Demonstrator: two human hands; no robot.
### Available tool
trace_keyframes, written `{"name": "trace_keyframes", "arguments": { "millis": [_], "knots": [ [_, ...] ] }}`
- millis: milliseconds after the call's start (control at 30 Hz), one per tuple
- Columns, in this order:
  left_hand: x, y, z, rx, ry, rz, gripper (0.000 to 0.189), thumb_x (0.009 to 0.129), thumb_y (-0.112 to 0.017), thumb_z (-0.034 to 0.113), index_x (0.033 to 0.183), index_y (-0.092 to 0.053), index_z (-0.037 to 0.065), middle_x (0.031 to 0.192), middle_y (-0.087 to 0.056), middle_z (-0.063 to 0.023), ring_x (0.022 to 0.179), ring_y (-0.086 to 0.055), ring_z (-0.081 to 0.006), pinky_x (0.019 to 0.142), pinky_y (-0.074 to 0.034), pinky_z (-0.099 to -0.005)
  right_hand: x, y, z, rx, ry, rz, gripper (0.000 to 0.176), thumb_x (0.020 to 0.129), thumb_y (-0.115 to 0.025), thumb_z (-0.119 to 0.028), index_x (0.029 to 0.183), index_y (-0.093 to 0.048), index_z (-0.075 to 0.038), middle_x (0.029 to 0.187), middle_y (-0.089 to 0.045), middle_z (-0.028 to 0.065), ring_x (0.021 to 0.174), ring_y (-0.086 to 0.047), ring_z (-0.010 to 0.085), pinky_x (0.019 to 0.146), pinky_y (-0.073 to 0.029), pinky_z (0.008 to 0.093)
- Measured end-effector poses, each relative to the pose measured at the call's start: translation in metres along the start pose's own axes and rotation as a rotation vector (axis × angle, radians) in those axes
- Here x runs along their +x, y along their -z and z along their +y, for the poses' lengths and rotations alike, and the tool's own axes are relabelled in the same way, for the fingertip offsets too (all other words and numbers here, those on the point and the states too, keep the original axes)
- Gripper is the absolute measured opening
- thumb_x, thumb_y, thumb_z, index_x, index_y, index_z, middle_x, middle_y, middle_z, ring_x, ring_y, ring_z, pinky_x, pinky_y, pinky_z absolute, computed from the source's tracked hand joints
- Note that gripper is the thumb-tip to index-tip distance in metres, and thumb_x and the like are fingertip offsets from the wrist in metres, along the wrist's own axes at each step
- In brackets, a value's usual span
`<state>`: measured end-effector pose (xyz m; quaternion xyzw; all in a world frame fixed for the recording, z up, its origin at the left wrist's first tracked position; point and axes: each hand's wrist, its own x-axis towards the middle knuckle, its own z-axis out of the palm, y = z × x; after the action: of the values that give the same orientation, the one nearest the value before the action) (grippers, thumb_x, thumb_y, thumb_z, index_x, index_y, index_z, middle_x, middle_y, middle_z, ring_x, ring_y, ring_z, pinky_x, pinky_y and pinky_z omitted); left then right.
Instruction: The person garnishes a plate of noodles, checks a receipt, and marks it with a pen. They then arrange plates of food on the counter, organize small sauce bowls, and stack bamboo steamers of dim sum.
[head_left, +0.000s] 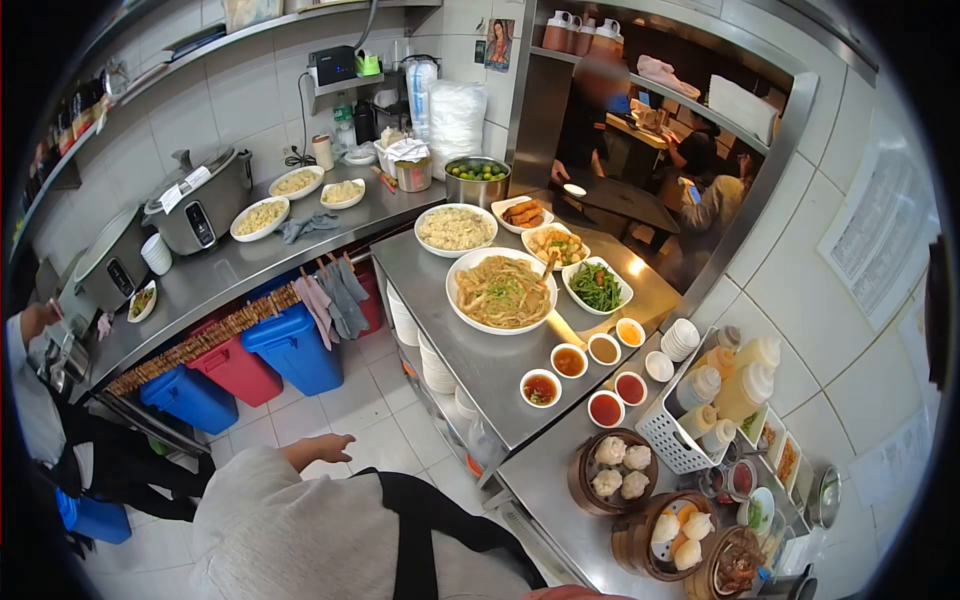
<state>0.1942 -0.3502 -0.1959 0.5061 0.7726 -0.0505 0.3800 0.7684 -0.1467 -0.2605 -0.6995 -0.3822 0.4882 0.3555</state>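
My left hand is held out at waist height over the tiled floor, its fingers stretched out with nothing in them. It is left of the steel pass counter, not touching it. On that counter stand a large plate of noodles, a bowl of rice, a dish of green vegetables and several small sauce cups, one with orange-brown sauce. My right hand does not show; only a sliver of skin-coloured surface is at the bottom edge.
Bamboo steamers with dumplings and a white basket of squeeze bottles stand at right. Rice cookers line the left counter, above blue bins and a red bin. A co-worker is at far left; people are beyond the hatch.
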Motion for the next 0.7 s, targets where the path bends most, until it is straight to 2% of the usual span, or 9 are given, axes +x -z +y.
{"name": "trace_keyframes", "arguments": {
  "millis": [200, 300, 400, 567, 700],
  "knots": [
    [0.034, 0.03, 0.004, 0.051, -0.235, -0.012, 0.062, 0.077, -0.059, 0.028, 0.128, -0.033, 0.002, 0.109, -0.054, -0.0235, 0.103, -0.052, -0.0363, 0.087, -0.041, -0.0408, -0.052, -0.028, -0.006, 0.036, -0.011, 0.073, 0.051, 0.075, -0.048, -0.005, 0.125, -0.036, 0.001, 0.117, -0.047, 0.016, 0.099, -0.052, 0.0243, 0.085, -0.042, 0.035],
    [0.04, 0.067, 0.019, 0.0, -0.381, -0.041, 0.058, 0.079, -0.057, 0.027, 0.127, -0.034, 0.004, 0.11, -0.055, -0.0225, 0.104, -0.051, -0.0361, 0.088, -0.04, -0.0412, -0.092, -0.061, -0.01, 0.063, -0.02, 0.125, 0.051, 0.075, -0.047, -0.004, 0.125, -0.036, 0.001, 0.117, -0.047, 0.016, 0.099, -0.052, 0.0242, 0.086, -0.042, 0.0349],
    [0.06, 0.077, 0.014, -0.019, -0.485, -0.03, 0.056, 0.08, -0.057, 0.028, 0.126, -0.036, 0.004, 0.108, -0.056, -0.0219, 0.099, -0.054, -0.0351, 0.086, -0.042, -0.0402, -0.126, -0.092, -0.012, 0.087, -0.026, 0.168, 0.051, 0.075, -0.047, -0.004, 0.125, -0.036, 0.001, 0.117, -0.047, 0.016, 0.099, -0.052, 0.0241, 0.086, -0.042, 0.0347],
    [0.068, 0.092, 0.024, -0.206, -0.655, -0.107, 0.049, 0.08, -0.057, 0.029, 0.119, -0.045, 0.004, 0.104, -0.058, -0.0193, 0.089, -0.06, -0.03, 0.08, -0.046, -0.0361, -0.177, -0.139, -0.009, 0.137, -0.042, 0.225, 0.052, 0.075, -0.047, -0.004, 0.125, -0.036, 0.001, 0.117, -0.047, 0.016, 0.1, -0.052, 0.0239, 0.087, -0.041, 0.0344],
    [0.071, 0.084, 0.048, -0.257, -0.771, -0.212, 0.045, 0.08, -0.058, 0.028, 0.117, -0.047, 0.004, 0.101, -0.06, -0.0169, 0.092, -0.059, -0.0249, 0.079, -0.046, -0.0328, -0.207, -0.164, -0.005, 0.168, -0.039, 0.256, 0.052, 0.075, -0.047, -0.003, 0.125, -0.036, 0.001, 0.117, -0.047, 0.016, 0.1, -0.052, 0.0238, 0.087, -0.041, 0.0342]
  ]
}}
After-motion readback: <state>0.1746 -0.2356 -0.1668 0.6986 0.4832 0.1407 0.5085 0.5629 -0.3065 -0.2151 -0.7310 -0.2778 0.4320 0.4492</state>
